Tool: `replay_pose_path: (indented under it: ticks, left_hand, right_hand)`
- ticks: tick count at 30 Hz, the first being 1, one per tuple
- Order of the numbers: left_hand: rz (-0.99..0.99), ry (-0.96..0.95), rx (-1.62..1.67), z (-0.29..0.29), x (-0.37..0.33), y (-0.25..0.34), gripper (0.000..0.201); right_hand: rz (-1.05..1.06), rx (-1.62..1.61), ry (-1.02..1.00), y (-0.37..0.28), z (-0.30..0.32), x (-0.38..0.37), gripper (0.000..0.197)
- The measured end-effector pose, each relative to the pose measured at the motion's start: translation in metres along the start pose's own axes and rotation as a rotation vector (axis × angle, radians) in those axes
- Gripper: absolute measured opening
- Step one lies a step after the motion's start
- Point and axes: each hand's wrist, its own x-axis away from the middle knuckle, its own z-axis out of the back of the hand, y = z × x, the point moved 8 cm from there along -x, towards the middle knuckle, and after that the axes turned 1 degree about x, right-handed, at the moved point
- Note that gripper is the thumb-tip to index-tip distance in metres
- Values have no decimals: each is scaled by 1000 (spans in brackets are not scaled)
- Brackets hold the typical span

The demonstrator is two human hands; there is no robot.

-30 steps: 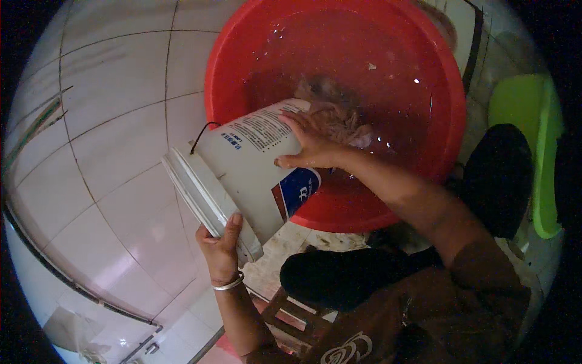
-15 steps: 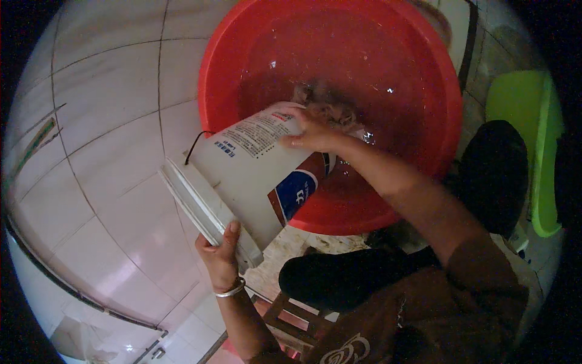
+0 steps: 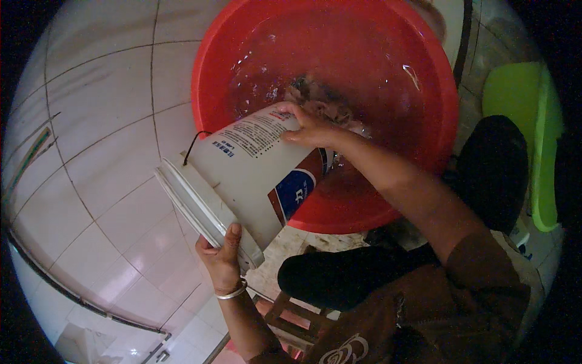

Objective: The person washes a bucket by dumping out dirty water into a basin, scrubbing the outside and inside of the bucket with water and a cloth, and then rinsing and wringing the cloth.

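Tilted on its side, a white plastic bucket [image 3: 242, 164] with a blue and brown printed band lies between my hands. Its rimmed end points to the lower left and its other end reaches over the red basin. My left hand [image 3: 221, 258] grips the rim, thumb on the outer side. My right hand [image 3: 309, 130] is wrapped over the bucket's side near the far end. Under it, the large red basin [image 3: 445, 115] holds water, with a greyish crumpled cloth [image 3: 324, 100] in the middle, partly hidden by the bucket. The bucket's inside is hidden.
A green plastic tub [image 3: 545, 151] stands on edge at the right. My dark-clad knees and feet [image 3: 327, 279] are close to the basin. Below is a wooden stool [image 3: 291, 318]. A tiled wall [image 3: 109, 151] fills the left, with a dark pipe [image 3: 73, 297] along it.
The water's glints have shifted and ripples show at the basin's left. Bucket and both hands stay almost in place, with the same grip.
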Motion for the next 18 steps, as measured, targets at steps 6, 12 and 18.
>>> replay_pose_path:
  ticks: [6,12,18]
  left_hand:
    - [-17,14,-10,1,-1,0,20]
    - [-13,86,-22,23,7,-3,18]
    - [0,-22,-44,25,11,-14,25]
  right_hand:
    - [36,215,-3,-10,10,2,73]
    - [23,185,-39,-32,-6,9,69]
    - [215,156,153,-55,-48,33,82]
